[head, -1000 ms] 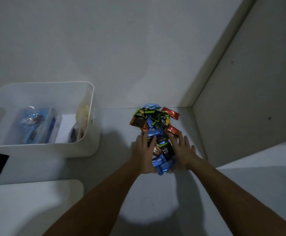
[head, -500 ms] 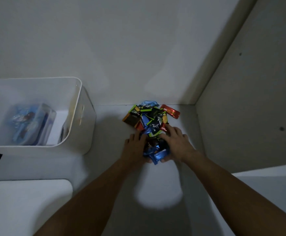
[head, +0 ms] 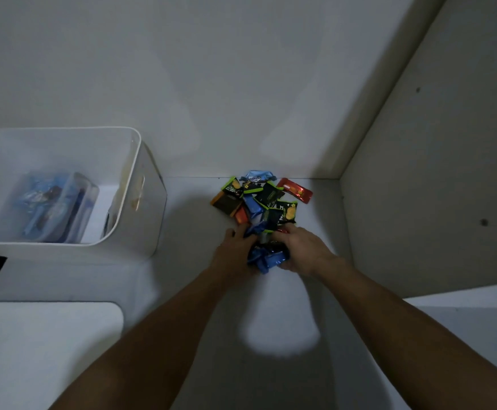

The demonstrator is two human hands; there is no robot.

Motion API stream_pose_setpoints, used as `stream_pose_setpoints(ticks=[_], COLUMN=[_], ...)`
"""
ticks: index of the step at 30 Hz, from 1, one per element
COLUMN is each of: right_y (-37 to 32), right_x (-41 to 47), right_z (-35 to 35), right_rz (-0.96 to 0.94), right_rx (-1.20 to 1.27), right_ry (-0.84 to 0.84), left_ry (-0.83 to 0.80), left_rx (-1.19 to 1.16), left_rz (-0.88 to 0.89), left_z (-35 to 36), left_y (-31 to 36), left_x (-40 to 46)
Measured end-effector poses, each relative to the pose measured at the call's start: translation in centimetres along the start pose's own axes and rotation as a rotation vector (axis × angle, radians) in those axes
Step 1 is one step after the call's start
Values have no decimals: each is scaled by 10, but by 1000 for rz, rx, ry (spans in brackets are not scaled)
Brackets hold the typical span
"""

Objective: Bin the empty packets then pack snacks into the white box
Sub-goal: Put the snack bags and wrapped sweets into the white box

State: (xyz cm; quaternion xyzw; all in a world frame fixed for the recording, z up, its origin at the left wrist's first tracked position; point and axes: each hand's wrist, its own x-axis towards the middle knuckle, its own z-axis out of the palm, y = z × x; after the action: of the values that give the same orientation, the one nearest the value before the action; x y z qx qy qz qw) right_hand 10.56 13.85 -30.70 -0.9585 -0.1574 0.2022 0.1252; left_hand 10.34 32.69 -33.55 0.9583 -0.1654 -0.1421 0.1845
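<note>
A pile of small snack packets (head: 259, 199), black-green, blue, orange and red, lies on the white shelf against the back wall. My left hand (head: 234, 253) and my right hand (head: 303, 250) close in from both sides on the near end of the pile, fingers curled round a bunch of blue and dark packets (head: 268, 255). The white box (head: 140, 184) stands to the left, with blue packets and a clear container inside.
A side wall panel (head: 430, 173) stands close on the right of the pile. A white rounded lid or surface (head: 46, 344) lies at the lower left, below the box. A bright light patch falls on the shelf between my forearms.
Both hands have drawn together and curled round the near packets, bunching them. The view has shifted so the box sits further left.
</note>
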Motion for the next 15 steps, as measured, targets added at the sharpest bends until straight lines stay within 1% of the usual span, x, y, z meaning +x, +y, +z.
stream_pose_setpoints(ticks=[3, 8, 12, 15], right_y=[-2, 3, 5, 4], right_x=[-4, -13, -23, -28], right_z=[-4, -18, -31, -40], right_rz=[28, 108, 236, 291], right_rx=[91, 180, 284, 318], right_ry=[34, 133, 176, 194], left_ry=[-12, 11, 21, 16], left_rx=[-101, -165, -187, -193], left_rz=[-19, -49, -72, -90], left_z=[-5, -14, -23, -31], left_y=[3, 2, 4, 5], left_x=[-1, -10, -19, -24])
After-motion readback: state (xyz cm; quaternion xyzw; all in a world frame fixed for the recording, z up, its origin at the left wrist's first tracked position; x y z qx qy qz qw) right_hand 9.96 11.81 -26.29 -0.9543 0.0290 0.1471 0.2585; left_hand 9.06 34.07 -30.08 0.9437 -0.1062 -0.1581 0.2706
